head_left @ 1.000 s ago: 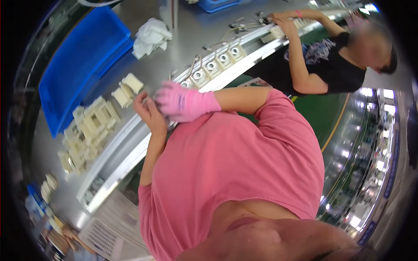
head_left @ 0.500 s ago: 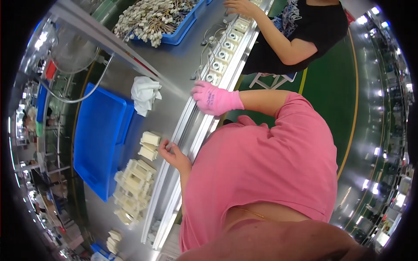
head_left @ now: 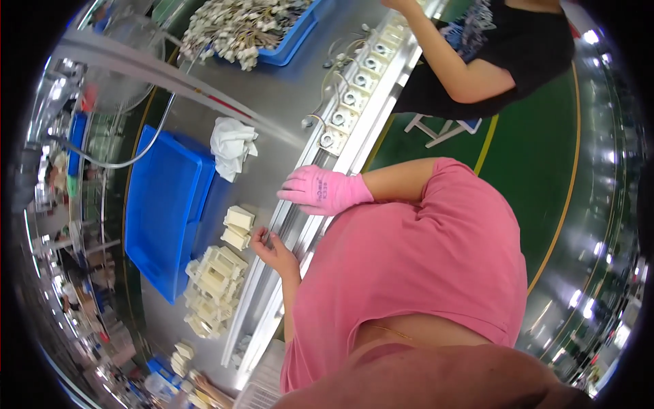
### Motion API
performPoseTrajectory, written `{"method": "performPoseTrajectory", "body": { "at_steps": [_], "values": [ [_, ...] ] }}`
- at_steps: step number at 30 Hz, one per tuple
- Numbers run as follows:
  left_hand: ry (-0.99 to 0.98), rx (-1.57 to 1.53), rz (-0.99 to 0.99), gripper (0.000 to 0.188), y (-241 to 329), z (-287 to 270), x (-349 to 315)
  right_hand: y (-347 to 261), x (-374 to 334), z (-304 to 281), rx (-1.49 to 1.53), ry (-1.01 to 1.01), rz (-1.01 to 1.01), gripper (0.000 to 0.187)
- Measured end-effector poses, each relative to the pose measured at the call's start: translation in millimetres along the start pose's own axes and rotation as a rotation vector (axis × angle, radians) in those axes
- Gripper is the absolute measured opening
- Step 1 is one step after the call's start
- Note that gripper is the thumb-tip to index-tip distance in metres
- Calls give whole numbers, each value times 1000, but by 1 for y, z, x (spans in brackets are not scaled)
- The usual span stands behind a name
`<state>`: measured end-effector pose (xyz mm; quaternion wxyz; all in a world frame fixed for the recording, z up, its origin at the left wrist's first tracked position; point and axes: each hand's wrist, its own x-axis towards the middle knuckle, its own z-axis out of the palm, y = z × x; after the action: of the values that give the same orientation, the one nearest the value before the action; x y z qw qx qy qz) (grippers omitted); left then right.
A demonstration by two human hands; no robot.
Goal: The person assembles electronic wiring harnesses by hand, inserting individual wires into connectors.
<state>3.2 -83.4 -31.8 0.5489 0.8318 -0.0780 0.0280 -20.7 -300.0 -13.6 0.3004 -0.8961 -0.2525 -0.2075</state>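
Housings (head_left: 238, 227), cream, lie beside the rail (head_left: 255, 307), near left hand (head_left: 278, 258), fingers half-open, empty; gloved right hand (head_left: 323, 191): fingers extended, grip hidden. Probably light, stiff, smooth; best held by opposite sides.

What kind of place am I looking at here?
Probably a factory assembly line: matching cream-coloured parts sit in a row along a long metal rail, a blue bin is heaped with pale wired pieces, and a co-worker is beside the same rail.
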Motion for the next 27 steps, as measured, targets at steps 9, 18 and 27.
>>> {"method": "performPoseTrajectory", "body": {
  "at_steps": [9,18,27],
  "values": [
    [40,300,268,25,-7,-1,1,-7,9,5,-191,-234,109,52],
    [-131,122,341,29,5,-35,0,-29,54,44,-133,-183,135,43],
    [-110,527,391,28,-77,-187,76,-51,175,141,-330,-483,463,49]
  ]
}}
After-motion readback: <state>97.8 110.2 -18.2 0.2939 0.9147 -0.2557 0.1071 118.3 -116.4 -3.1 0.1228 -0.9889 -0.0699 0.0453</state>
